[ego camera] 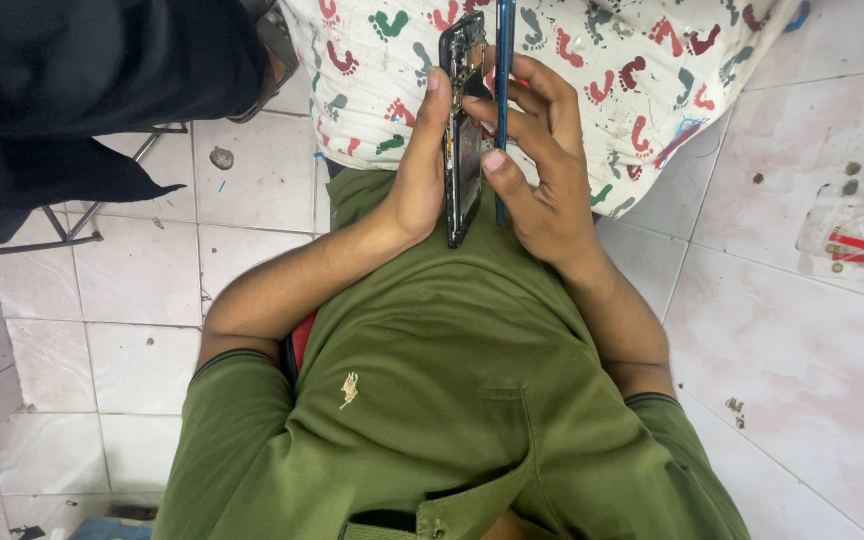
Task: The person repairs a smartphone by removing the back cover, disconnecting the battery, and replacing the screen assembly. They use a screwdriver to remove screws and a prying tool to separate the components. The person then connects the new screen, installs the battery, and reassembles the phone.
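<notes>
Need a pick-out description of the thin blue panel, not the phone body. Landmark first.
Start at the green shirt filling the lower frame and follow both forearms up to the footprint-patterned cloth. There the left hand grips a dark opened phone body. The blue panel stands edge-on just right of it in the right hand: slim, plain blue, no exposed parts.

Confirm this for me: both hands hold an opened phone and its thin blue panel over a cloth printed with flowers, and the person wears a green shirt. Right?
Not quite. The head view shows the cloth printed with coloured footprints, not flowers. The rest holds: the left hand and right hand hold the opened phone and its thin blue panel over that cloth, and the person wears a green shirt.
</notes>
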